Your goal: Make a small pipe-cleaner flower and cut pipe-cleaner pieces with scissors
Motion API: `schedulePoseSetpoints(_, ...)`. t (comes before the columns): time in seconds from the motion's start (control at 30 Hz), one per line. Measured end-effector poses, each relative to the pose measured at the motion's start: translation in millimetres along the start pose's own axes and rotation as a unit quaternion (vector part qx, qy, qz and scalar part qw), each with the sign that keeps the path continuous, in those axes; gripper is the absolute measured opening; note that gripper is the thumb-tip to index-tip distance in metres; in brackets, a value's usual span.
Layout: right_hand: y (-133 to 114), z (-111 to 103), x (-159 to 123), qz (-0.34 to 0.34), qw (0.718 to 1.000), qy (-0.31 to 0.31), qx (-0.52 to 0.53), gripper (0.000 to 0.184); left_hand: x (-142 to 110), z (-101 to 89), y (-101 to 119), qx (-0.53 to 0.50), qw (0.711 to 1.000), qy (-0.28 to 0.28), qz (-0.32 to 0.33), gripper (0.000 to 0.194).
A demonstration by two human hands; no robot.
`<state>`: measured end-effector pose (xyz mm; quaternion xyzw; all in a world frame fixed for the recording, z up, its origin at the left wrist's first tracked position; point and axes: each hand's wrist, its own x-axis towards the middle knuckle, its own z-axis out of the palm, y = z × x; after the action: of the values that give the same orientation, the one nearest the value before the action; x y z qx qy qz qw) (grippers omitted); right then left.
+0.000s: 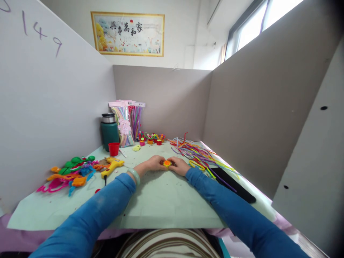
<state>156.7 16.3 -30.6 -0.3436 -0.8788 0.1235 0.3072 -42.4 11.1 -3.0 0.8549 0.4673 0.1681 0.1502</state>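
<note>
Over the middle of the table, both of my hands meet around a small orange-and-yellow craft piece (167, 163). My left hand (153, 163), with a pale bangle (134, 175) at its wrist, is closed on the piece's left side. From the right, the bent fingers of my right hand (180, 166) grip it too. Fingers partly cover the piece, so its full shape is hidden. Behind my hands stand several small finished pots of colourful fuzzy flowers (158, 142). A little yellow fuzzy piece (136, 147) lies nearer, to their left.
Left of my arm are a yellow glue gun (114, 165), a red cup (113, 149), a green bottle (109, 132) and a pile of coloured fuzzy shapes (72, 173). Loose pipe cleaners (199, 154), yellow-handled scissors (197, 165) and a black flat object (236, 186) lie right. Partitions surround the table.
</note>
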Motion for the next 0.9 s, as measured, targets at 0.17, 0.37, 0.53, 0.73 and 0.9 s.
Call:
schedulePoseSetpoints(0.17, -1.1, -0.1, 0.0, 0.003, 1.0, -0.003, 0.008, 0.03, -1.5, -1.6, 4.0, -0.016, 1.0, 0.002, -0.012, 0.044)
schedulePoseSetpoints(0.37, -2.5, -1.1, -2.1, 0.001, 1.0, -0.007, 0.006, 0.039, 1.6, 0.6, 0.2, 0.016, 1.0, 0.018, -0.016, 0.041)
schedulePoseSetpoints(0.53, -4.6, -2.9, -2.5, -0.012, 1.0, -0.009, -0.003, 0.038, 0.9, 0.7, 5.0, 0.046, 0.998, 0.029, -0.013, 0.042)
schedulePoseSetpoints(0.73, -6.6, -4.3, -2.3, -0.004, 1.0, -0.012, 0.003, 0.042, 1.4, -1.8, 5.7, 0.011, 0.999, 0.013, -0.038, 0.041)
schedulePoseSetpoints(0.9, -3.6, -3.8, -1.7, 0.012, 1.0, -0.01, 0.008, 0.053, 1.4, -5.2, 0.2, -0.04, 0.998, -0.006, -0.049, 0.063)
